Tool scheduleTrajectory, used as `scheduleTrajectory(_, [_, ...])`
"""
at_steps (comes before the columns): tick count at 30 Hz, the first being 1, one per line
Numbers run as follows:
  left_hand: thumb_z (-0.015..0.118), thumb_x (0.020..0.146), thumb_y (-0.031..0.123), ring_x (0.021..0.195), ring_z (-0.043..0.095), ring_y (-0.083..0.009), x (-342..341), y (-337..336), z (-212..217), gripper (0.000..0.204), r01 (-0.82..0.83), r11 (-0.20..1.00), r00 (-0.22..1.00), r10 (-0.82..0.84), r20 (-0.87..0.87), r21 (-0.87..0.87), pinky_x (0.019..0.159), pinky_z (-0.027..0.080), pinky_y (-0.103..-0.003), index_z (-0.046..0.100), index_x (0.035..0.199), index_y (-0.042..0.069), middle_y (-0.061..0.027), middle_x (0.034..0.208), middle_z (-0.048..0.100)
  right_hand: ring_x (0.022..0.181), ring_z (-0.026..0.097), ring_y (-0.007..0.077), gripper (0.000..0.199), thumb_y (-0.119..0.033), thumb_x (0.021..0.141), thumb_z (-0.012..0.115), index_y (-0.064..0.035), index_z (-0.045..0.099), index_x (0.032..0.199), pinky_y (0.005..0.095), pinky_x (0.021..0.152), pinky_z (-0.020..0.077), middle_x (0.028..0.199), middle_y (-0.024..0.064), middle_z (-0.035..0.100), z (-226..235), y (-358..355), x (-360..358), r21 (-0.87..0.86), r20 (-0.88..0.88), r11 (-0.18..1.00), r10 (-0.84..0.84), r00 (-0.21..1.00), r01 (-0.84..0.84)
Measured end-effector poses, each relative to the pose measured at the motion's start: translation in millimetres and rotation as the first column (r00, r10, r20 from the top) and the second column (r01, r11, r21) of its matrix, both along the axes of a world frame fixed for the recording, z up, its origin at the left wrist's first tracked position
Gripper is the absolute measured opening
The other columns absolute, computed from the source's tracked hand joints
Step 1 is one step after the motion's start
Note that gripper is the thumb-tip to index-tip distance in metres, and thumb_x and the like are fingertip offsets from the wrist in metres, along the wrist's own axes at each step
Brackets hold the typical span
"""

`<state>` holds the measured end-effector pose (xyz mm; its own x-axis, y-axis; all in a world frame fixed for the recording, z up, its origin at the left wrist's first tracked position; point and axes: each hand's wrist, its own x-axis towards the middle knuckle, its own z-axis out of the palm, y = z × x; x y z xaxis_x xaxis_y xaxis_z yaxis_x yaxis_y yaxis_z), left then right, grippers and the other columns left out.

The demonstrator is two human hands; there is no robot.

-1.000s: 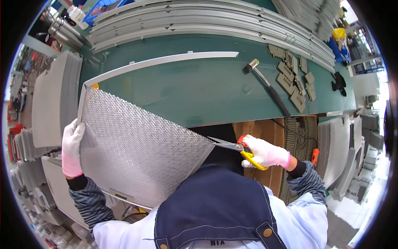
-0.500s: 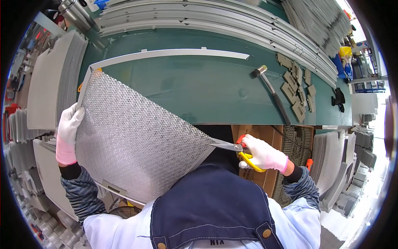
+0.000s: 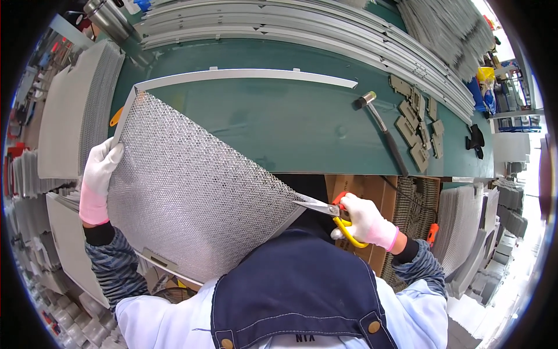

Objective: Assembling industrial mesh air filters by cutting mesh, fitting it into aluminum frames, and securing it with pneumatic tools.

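Lighting is bright and even across the green bench [image 3: 279,122], with soft, faint shadows. Daylight at the far right edge is overexposed to white. Fisheye distortion bends straight edges near the black rim. Centre focus is sharp.

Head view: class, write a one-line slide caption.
Left hand steadies a metal mesh sheet while right hand trims its corner with yellow-handled scissors.

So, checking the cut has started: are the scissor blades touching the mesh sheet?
Touching. The head view shows the scissors with their blade tips meeting the mesh sheet at its right corner edge.
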<state>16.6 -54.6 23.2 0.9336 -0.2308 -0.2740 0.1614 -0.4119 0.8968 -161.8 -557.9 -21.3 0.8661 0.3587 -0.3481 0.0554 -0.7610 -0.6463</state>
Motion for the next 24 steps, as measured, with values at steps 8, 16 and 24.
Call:
scheduleTrajectory(8, [0.057,0.096,0.024,0.070,0.038,-0.0001,3.6,3.5,-3.5,0.034,-0.007,0.999,1.000,0.007,0.012,0.033,0.064,0.033,-0.016,0.060,0.111,-0.007,0.0073,0.079,0.051,0.070,0.058,0.0339,0.056,-0.041,0.060,0.085,-0.0023,0.058,0.090,0.0386,0.062,0.0473,0.081,0.0142,0.056,-7.8,1.1,-5.6,-0.040,0.040,0.999,-0.023,0.999,0.024])
scheduleTrajectory(16, [0.061,0.094,0.031,0.083,0.049,-0.0039,1.7,-4.1,3.7,0.042,0.008,0.999,0.999,-0.010,-0.036,-0.035,0.077,0.040,-0.019,0.059,0.113,-0.006,0.0017,0.095,0.061,0.066,0.059,0.0324,0.051,-0.039,0.061,0.085,-0.0033,0.059,0.086,0.0378,0.060,0.0473,0.078,0.0132,0.057,-14.5,0.9,-7.5,-0.079,0.054,0.996,-0.032,0.998,0.036])
scheduleTrajectory(24, [0.058,0.095,0.027,0.075,0.048,-0.0021,1.3,-8.7,3.7,0.039,-0.029,0.999,0.999,0.028,-0.027,-0.042,0.071,0.039,-0.017,0.059,0.114,-0.007,0.0021,0.090,0.060,0.052,0.055,0.0292,0.045,-0.036,0.065,0.086,-0.0054,0.062,0.086,0.0335,0.051,0.0450,0.063,0.0108,0.056,-16.2,5.6,-10.4,0.001,0.061,0.998,-0.070,0.996,0.070])
